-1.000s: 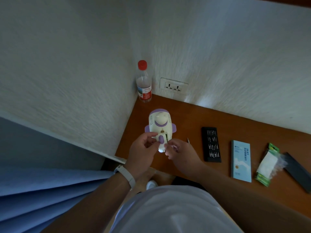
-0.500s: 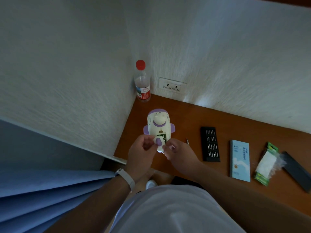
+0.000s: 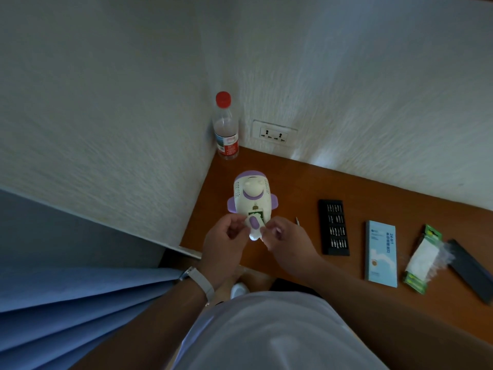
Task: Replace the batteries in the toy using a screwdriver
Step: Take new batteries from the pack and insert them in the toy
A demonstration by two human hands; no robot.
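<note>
A white and purple toy [image 3: 253,196] lies on its front on the wooden desk [image 3: 298,182], its back facing up with an open compartment showing green inside. My left hand [image 3: 225,245] and my right hand [image 3: 286,240] both pinch the toy's lower end from either side, fingers curled. A thin screwdriver [image 3: 297,220] lies on the desk just right of my right hand. A green battery pack [image 3: 422,260] in torn plastic rests further right.
A black bit tray [image 3: 334,227] and a blue box lid [image 3: 381,253] lie right of the toy. A dark case [image 3: 470,271] sits at the far right. A red-capped bottle [image 3: 226,129] stands in the wall corner beside a socket [image 3: 274,134]. Blue curtain hangs left.
The toy has tilted slightly so its back shows more, and the compartment with green inside has come into view. Both hands stay at its lower end.
</note>
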